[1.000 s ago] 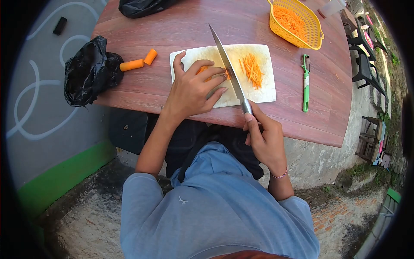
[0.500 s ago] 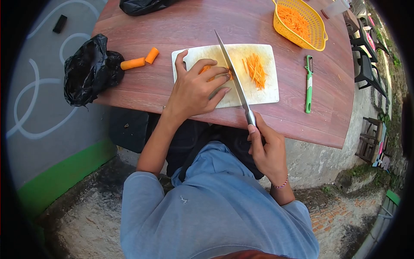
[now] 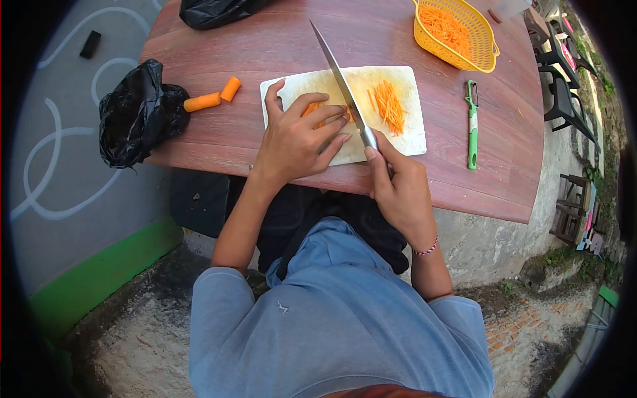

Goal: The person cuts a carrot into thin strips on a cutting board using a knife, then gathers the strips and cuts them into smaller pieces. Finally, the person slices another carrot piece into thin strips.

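My left hand (image 3: 295, 140) presses down on sliced carrot (image 3: 310, 108) at the left half of the white cutting board (image 3: 413, 141), its fingers spread and slightly bent. Most of that carrot is hidden under the fingers. In my right hand (image 3: 405, 189) is a large kitchen knife (image 3: 339, 78), gripped by its handle. The blade slants up and to the left across the board, just right of my left fingertips, and its tip reaches past the far edge. A small pile of thin carrot strips (image 3: 389, 109) lies to the right of the blade.
A green-handled peeler (image 3: 473, 126) lies right of the board. A yellow basket (image 3: 488, 58) of shredded carrot stands at the back right. Two peeled carrot pieces (image 3: 203, 102) rest beside a black plastic bag (image 3: 139, 116) at the left table edge. Another black bag (image 3: 215, 12) sits at the back.
My right hand and the knife have moved forward and a little left, away from my body. My left hand stays in nearly the same place on the carrot.
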Demonstrator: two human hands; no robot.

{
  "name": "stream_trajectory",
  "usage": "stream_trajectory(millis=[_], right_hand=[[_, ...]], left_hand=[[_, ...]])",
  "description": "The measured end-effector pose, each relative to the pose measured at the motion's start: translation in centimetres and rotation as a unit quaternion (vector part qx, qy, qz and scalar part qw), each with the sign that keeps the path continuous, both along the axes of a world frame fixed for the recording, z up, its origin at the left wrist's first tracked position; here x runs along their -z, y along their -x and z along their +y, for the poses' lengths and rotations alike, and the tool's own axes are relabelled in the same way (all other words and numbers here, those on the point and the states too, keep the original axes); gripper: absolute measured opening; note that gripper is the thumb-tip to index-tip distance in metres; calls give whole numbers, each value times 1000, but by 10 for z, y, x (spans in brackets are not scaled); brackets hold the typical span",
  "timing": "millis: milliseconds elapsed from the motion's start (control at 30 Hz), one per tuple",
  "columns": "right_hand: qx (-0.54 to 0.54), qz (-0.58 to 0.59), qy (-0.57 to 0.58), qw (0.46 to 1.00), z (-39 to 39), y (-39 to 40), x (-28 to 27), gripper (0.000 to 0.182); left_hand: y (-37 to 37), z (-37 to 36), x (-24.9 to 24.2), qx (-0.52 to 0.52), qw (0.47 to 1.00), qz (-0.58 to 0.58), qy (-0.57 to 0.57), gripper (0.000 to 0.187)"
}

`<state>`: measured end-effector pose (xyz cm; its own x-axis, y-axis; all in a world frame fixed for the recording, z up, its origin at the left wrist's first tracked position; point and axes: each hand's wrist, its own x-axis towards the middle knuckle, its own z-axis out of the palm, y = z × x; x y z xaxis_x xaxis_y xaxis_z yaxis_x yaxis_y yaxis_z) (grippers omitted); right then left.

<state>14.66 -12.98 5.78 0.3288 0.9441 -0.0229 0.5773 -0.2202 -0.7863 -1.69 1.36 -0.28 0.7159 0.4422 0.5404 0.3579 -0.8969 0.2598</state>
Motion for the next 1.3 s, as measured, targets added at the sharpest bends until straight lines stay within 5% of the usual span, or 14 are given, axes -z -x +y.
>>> stream_trajectory(millis=[700, 1300], right_hand=[[28, 81, 38, 996, -36, 6, 0, 37], [-6, -40, 29, 999, -3, 9, -4, 39]], left_hand=[[0, 0, 1, -1, 1000, -1, -2, 24], [1, 0, -1, 2, 1000, 3, 8, 24]])
